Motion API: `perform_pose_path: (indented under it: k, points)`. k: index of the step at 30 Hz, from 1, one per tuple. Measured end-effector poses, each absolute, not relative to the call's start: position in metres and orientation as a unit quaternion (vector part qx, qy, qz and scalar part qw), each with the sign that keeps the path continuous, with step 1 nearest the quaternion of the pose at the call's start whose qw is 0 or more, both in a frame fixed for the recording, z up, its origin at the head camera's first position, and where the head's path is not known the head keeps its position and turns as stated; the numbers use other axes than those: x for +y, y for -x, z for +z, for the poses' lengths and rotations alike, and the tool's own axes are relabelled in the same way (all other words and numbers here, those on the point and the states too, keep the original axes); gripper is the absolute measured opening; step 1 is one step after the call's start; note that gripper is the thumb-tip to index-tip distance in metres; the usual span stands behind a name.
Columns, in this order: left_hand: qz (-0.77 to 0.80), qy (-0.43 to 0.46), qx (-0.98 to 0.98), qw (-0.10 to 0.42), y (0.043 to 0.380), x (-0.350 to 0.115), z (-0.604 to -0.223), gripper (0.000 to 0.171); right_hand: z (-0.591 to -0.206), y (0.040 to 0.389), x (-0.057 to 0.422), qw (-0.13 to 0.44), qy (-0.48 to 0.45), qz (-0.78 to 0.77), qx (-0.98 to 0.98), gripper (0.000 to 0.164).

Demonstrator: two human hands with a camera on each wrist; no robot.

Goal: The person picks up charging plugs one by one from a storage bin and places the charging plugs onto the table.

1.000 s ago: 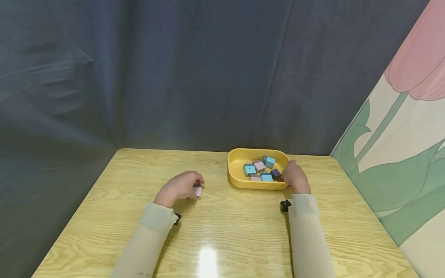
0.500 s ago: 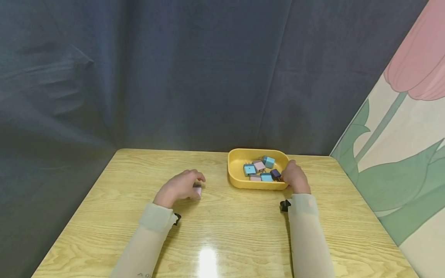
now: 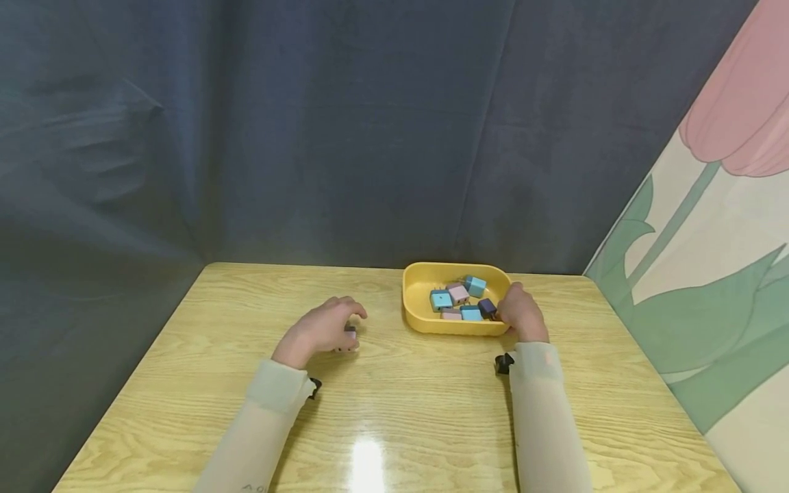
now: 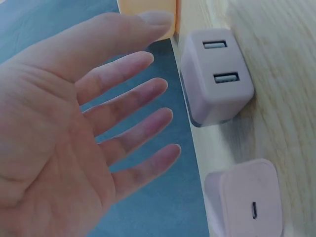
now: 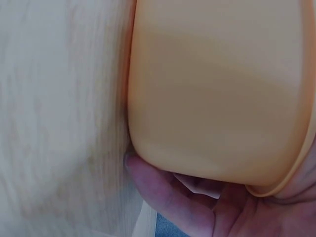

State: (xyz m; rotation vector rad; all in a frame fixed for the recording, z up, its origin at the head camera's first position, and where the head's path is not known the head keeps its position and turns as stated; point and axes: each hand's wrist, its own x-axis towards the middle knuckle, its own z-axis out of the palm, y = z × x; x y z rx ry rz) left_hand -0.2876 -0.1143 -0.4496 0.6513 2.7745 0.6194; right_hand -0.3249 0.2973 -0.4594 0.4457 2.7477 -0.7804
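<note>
My left hand (image 3: 317,333) hovers low over the table's left-middle, thumb and fingers spread and holding nothing. Beside its fingertips, in the left wrist view, a pale pink charger plug (image 4: 224,79) with two USB ports stands on the wood. A second pale pink charger plug (image 4: 253,200) with one small oval port is below it there; the hand mostly covers both in the head view. With my right hand (image 3: 522,315) I grip the right end of a yellow plastic basket (image 3: 456,329), fingers curled against its wall (image 5: 217,113) and rim.
Inside the basket lie several charger plugs, among them a light blue one (image 3: 441,301), a pink one (image 3: 459,295) and a dark one (image 3: 487,308). A dark curtain (image 3: 345,137) hangs behind the wooden table (image 3: 425,411); a flower-patterned wall (image 3: 727,274) borders the right.
My left hand has shifted slightly up and to the right, its fingers a little more extended, covering more of the pink plug. The right hand and basket stay in place.
</note>
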Motion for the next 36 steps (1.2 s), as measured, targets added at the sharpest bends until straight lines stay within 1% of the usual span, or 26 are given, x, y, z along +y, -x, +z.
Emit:
perform_pose_path:
  k: [4, 8, 18, 23, 29, 36]
  points:
    - [0.208, -0.240, 0.942, 0.106, 0.289, -0.110, -0.449, 0.053, -0.459, 0.326, 0.296, 0.131, -0.157, -0.261, 0.943, 0.059]
    - [0.208, -0.261, 0.937, 0.098, 0.291, -0.102, -0.448, 0.054, -0.460, 0.328, 0.296, 0.135, -0.165, -0.263, 0.941, 0.056]
    - [0.216, -0.315, 0.923, 0.050, 0.292, -0.080, -0.443, 0.054, -0.459, 0.328, 0.294, 0.132, -0.163, -0.257, 0.944, 0.054]
    - [0.207, -0.330, 0.920, 0.048, 0.292, -0.060, -0.438, 0.056, -0.456, 0.326, 0.295, 0.125, -0.153, -0.250, 0.948, 0.055]
    - [0.167, -0.355, 0.919, 0.041, 0.296, -0.028, -0.433, 0.059, -0.458, 0.328, 0.297, 0.132, -0.164, -0.248, 0.945, 0.057]
    - [0.130, -0.382, 0.914, 0.048, 0.305, 0.004, -0.429, 0.058, -0.459, 0.328, 0.295, 0.133, -0.164, -0.256, 0.943, 0.053]
